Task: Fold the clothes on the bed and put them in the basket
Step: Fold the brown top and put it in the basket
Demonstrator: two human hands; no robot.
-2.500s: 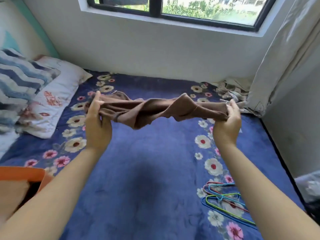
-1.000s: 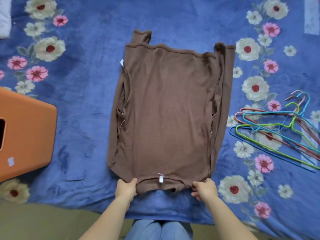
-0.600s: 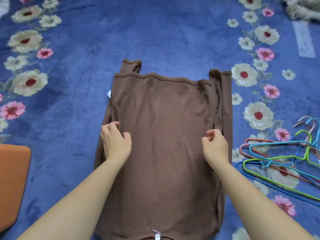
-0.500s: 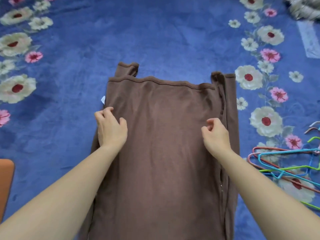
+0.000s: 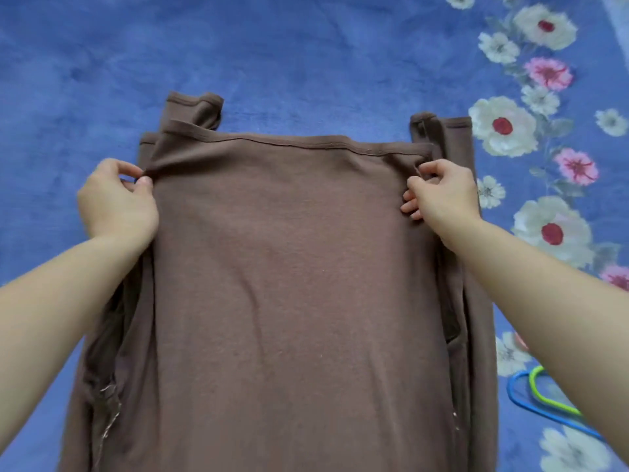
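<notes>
A brown garment (image 5: 286, 284) lies flat on the blue flowered bedcover (image 5: 272, 52), its long sleeves folded along both sides and the hem at the far end. My left hand (image 5: 117, 199) pinches the garment's left edge near the far hem between thumb and fingers. My right hand (image 5: 439, 195) pinches the right edge at the same height, fingers curled into the fabric. The cloth is slightly lifted and creased at the left pinch. The basket is out of view.
Green and blue wire hangers (image 5: 541, 400) lie on the bedcover at the lower right, partly hidden by my right forearm. Bare blue bedcover stretches beyond the garment's far end.
Both hands slid outward and farther up the garment, from resting on its middle to pinching its side edges near the far hem. The view moved closer; the orange basket left the frame.
</notes>
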